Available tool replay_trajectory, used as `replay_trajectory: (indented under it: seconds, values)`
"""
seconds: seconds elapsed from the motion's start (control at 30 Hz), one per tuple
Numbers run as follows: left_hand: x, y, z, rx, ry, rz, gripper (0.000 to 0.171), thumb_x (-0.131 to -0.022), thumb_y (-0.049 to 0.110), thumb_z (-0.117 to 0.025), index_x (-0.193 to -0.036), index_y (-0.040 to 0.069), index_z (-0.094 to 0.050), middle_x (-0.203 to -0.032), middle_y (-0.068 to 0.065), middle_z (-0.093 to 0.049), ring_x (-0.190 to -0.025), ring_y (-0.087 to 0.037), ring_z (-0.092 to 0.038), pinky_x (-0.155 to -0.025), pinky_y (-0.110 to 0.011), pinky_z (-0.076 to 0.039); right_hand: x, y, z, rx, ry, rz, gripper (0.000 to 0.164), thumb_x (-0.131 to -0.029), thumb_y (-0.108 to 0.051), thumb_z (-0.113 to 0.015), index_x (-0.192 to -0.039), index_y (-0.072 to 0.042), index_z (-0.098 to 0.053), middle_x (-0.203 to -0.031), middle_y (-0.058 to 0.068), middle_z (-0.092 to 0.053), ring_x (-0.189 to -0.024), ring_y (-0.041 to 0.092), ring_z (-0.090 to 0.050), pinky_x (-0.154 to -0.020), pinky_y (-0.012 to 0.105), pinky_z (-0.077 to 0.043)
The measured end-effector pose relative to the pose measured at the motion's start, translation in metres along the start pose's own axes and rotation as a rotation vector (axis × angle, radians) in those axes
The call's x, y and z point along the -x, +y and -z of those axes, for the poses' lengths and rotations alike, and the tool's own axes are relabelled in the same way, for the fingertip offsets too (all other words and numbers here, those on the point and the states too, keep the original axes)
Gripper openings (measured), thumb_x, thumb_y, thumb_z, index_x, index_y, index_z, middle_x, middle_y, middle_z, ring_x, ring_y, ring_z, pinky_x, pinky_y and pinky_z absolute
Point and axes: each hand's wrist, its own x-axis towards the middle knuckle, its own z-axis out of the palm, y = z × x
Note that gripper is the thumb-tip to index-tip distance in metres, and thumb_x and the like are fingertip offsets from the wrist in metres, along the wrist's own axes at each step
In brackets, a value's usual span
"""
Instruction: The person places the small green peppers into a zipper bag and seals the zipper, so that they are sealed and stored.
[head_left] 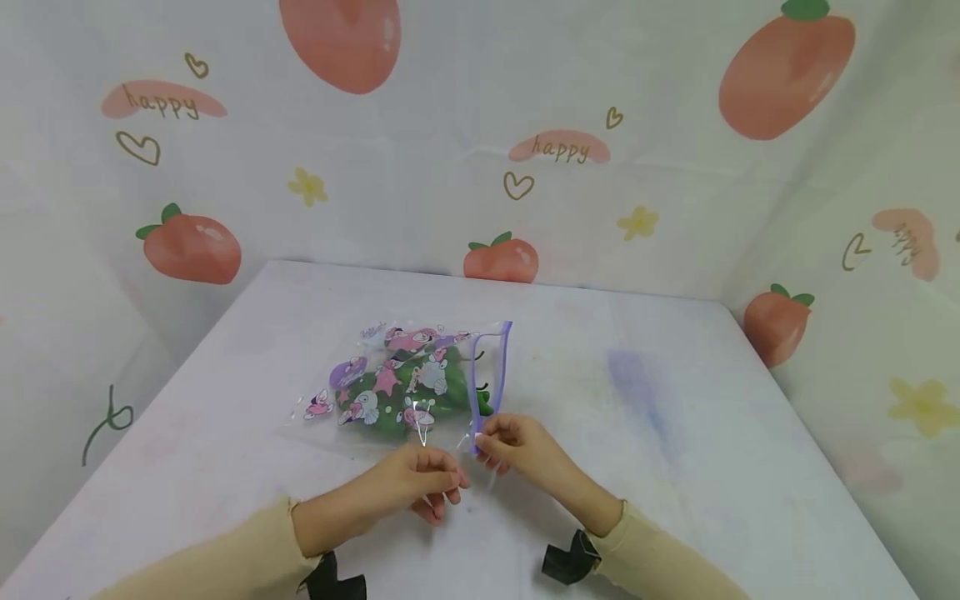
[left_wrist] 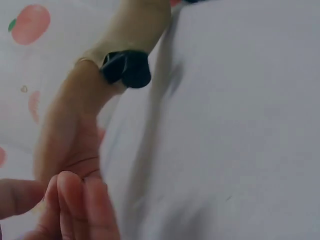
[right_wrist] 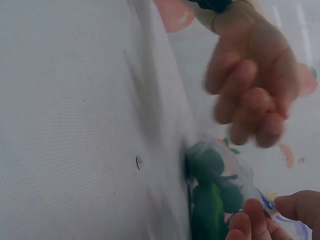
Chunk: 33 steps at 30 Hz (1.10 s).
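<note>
A clear zip bag (head_left: 405, 379) printed with pink, purple and white sea creatures lies on the table, its purple zip edge (head_left: 504, 367) to the right. Green, rounded vegetables with thin dark stems, looking like green peppers (right_wrist: 207, 200), fill it. My right hand (head_left: 525, 450) pinches the near end of the purple zip between thumb and fingers, and the right wrist view shows the purple strip (right_wrist: 267, 202) at those fingertips. Just left of it, by the bag's near edge, my left hand (head_left: 420, 483) hovers with fingers loosely bent and nothing in them.
The white table (head_left: 720, 467) has a faint purple-blue stain (head_left: 637, 387) on its right part. Behind and beside it hangs a pale cloth (head_left: 435, 167) printed with peaches, hearts and flowers. Dark bands (head_left: 570, 558) sit at both wrists, below beige sleeves.
</note>
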Motion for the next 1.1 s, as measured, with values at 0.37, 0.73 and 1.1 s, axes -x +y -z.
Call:
replay_trajectory:
  seconds: [0.37,0.73,1.1]
  values:
    - [-0.018,-0.028,-0.013,0.616,0.158,0.054,0.027,-0.098,0.02,-0.055,-0.113,-0.002,-0.055,-0.1,-0.005,-0.062,-0.094,-0.014,-0.061,-0.092,-0.03,-0.053,0.001,-0.002,0.0,-0.006,-0.006,0.011,0.019,-0.095,-0.014,-0.058,-0.094,0.005,-0.061,-0.082,0.015,-0.068,-0.069,0.013,-0.062,-0.058,0.026,-0.055]
    - [-0.032,-0.03,-0.023,0.745,0.249,-0.008,0.01,-0.098,0.012,-0.054,-0.096,0.008,-0.063,-0.092,-0.002,-0.062,-0.088,-0.011,-0.061,-0.087,-0.026,-0.054,0.002,-0.002,-0.002,-0.011,0.006,0.006,0.02,-0.095,-0.016,-0.059,-0.093,0.003,-0.06,-0.082,0.015,-0.067,-0.07,0.014,-0.06,-0.058,0.03,-0.056]
    - [-0.039,-0.028,-0.031,0.672,0.384,-0.036,0.009,-0.095,0.008,-0.057,-0.089,0.004,-0.061,-0.083,-0.003,-0.06,-0.081,-0.01,-0.06,-0.079,-0.023,-0.055,-0.001,0.0,-0.008,-0.083,0.042,-0.005,0.018,-0.094,-0.009,-0.057,-0.089,0.008,-0.056,-0.071,0.007,-0.061,-0.064,0.009,-0.056,-0.054,0.023,-0.052]
